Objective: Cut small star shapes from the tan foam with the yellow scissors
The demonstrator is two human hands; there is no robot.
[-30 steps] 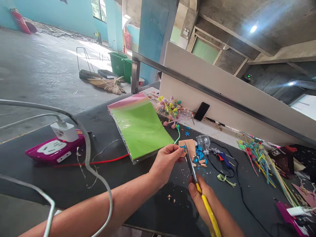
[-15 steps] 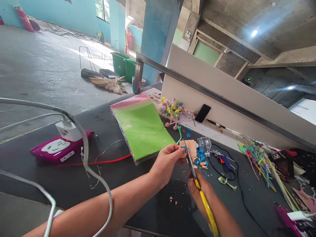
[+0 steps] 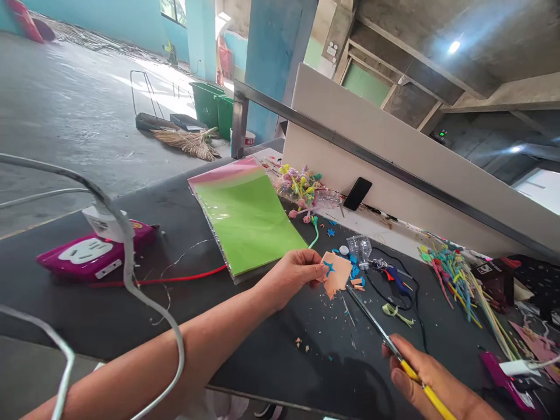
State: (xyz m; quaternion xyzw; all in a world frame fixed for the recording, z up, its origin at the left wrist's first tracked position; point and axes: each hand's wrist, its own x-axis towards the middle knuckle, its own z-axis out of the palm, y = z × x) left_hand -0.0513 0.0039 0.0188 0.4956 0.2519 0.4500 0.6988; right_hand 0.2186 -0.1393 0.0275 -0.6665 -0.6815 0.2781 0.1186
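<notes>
My left hand pinches a small peach-coloured foam piece with a tiny blue star shape at its edge, held just above the black table. My right hand is low at the right, closed round the yellow handle of a pair of scissors. The blades point up and left toward the foam piece and stand a short way from it. Small blue and peach scraps lie on the table under and behind the piece.
A stack of glossy green and pink sheets lies left of centre. A purple power strip with a white plug and cables sits far left. A glue gun, a clear bottle top, a phone and coloured stems are behind.
The scissors have come away from the foam piece: my right hand drew back down and to the right. My left hand kept the piece and tilted it slightly.
</notes>
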